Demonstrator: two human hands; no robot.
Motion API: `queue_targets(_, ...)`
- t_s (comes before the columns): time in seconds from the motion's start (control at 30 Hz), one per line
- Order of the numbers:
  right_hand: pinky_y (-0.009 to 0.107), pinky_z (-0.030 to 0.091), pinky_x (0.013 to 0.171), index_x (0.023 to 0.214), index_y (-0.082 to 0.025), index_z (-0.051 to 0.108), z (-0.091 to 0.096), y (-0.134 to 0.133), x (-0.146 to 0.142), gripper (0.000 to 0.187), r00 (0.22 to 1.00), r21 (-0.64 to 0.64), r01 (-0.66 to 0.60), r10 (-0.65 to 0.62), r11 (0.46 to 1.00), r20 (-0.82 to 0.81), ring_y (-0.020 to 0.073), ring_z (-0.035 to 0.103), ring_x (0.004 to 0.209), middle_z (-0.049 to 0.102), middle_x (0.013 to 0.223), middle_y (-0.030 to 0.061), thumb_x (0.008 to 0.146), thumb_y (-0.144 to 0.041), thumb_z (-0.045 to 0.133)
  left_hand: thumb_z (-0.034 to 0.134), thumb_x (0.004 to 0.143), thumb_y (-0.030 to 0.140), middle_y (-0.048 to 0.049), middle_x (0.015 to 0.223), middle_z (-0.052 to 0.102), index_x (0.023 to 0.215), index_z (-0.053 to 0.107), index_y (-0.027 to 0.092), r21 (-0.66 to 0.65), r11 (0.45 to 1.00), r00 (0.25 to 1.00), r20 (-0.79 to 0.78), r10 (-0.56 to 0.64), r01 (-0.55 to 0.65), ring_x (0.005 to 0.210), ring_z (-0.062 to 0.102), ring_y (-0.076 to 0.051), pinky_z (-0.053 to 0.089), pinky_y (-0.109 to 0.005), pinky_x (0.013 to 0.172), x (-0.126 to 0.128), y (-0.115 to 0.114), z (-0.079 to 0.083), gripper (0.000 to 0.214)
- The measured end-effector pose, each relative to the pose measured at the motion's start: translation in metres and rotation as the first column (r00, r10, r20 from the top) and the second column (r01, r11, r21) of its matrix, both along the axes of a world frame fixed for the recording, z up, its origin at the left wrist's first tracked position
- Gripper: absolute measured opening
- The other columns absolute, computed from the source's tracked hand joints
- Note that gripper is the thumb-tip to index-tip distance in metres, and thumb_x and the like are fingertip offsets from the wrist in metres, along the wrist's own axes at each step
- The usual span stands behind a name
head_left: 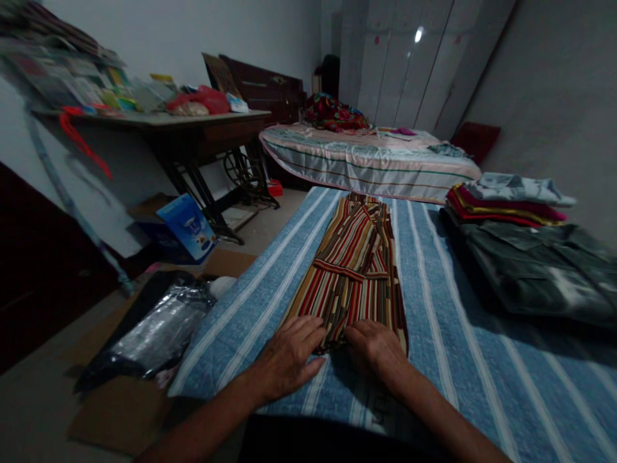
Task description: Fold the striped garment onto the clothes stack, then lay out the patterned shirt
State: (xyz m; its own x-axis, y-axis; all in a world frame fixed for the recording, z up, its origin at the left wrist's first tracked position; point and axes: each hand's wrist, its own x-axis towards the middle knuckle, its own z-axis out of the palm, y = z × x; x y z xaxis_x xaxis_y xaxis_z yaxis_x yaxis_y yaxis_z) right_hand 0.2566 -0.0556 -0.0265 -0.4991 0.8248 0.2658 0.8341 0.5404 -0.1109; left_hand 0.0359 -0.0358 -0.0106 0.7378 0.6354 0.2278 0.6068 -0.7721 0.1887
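Observation:
A striped shirt (354,270) in red, brown, tan and black lies folded lengthwise on a blue-and-white striped bed cover (424,347), with one sleeve folded across its middle. My left hand (292,357) rests on the near left edge of the shirt, its fingers laid out over the fabric and the thumb apart. At the near right edge, my right hand (378,347) has its fingers bent over the cloth; its thumb is hidden.
Folded clothes (511,202) sit atop a dark green jacket (544,263) on the right. Left of the bed are a plastic-wrapped bundle (159,328), a blue box (186,228) and a cluttered sewing-machine table (159,119). Beyond stands another bed (366,157).

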Motion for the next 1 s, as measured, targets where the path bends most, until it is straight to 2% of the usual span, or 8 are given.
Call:
queue_targets(0.23, 0.026, 0.039, 0.067, 0.084, -0.019, 0.061, 0.009, -0.001, -0.001, 0.003, 0.999, -0.089, 0.032, -0.033, 0.995, -0.009, 0.0160, 0.059, 0.077, 0.064, 0.081, 0.0014, 0.084, -0.018, 0.059, 0.059, 0.079, 0.021, -0.0113, 0.120, 0.060, 0.115, 0.055, 0.015, 0.039, 0.999, 1.000, -0.023, 0.015, -0.014, 0.112, 0.054, -0.028, 0.044, -0.045, 0.098, 0.005, -0.001, 0.002, 0.037)
queue_targets(0.47, 0.026, 0.039, 0.068, 0.084, -0.019, 0.060, 0.002, -0.002, -0.001, 0.005, 0.998, -0.030, 0.028, -0.030, 0.999, -0.058, 0.0164, 0.057, 0.076, 0.064, 0.080, 0.0012, 0.081, -0.016, 0.062, 0.049, 0.075, 0.008, -0.0106, 0.115, 0.062, 0.111, 0.056, 0.013, 0.093, 0.995, 0.999, -0.015, 0.038, -0.036, 0.109, 0.054, -0.026, 0.045, -0.043, 0.097, 0.011, -0.001, -0.002, 0.037)
queue_targets(0.67, 0.026, 0.039, 0.066, 0.085, -0.020, 0.061, -0.001, -0.003, -0.003, 0.007, 0.995, 0.008, 0.047, -0.046, 0.999, -0.088, 0.0171, 0.057, 0.074, 0.063, 0.079, 0.0007, 0.080, -0.015, 0.063, 0.052, 0.074, 0.011, -0.0108, 0.107, 0.063, 0.108, 0.055, 0.014, 0.177, 0.981, 0.996, 0.041, 0.074, -0.080, 0.101, 0.056, -0.026, 0.047, -0.043, 0.091, 0.017, 0.000, -0.013, 0.034)
queue_targets(0.8, 0.027, 0.040, 0.067, 0.083, -0.020, 0.060, -0.003, -0.002, -0.005, 0.007, 0.994, 0.000, 0.050, -0.049, 0.999, -0.096, 0.0168, 0.057, 0.073, 0.063, 0.078, 0.0003, 0.080, -0.014, 0.062, 0.048, 0.074, 0.008, -0.0095, 0.101, 0.064, 0.102, 0.056, 0.016, 0.223, 0.971, 0.996, 0.050, 0.073, -0.083, 0.094, 0.058, -0.025, 0.048, -0.041, 0.085, 0.023, 0.002, -0.015, 0.030)
queue_targets(1.0, 0.029, 0.042, 0.069, 0.119, -0.019, 0.053, -0.005, -0.004, -0.010, 0.037, 0.988, 0.048, 0.117, -0.112, 0.992, -0.102, 0.0182, 0.057, 0.076, 0.064, 0.085, 0.0032, 0.083, -0.016, 0.060, 0.046, 0.075, 0.007, -0.0067, 0.092, 0.063, 0.092, 0.055, 0.017, 0.155, 0.987, 0.999, 0.018, 0.044, -0.046, 0.087, 0.057, -0.023, 0.047, -0.037, 0.079, 0.026, 0.007, -0.012, 0.022)
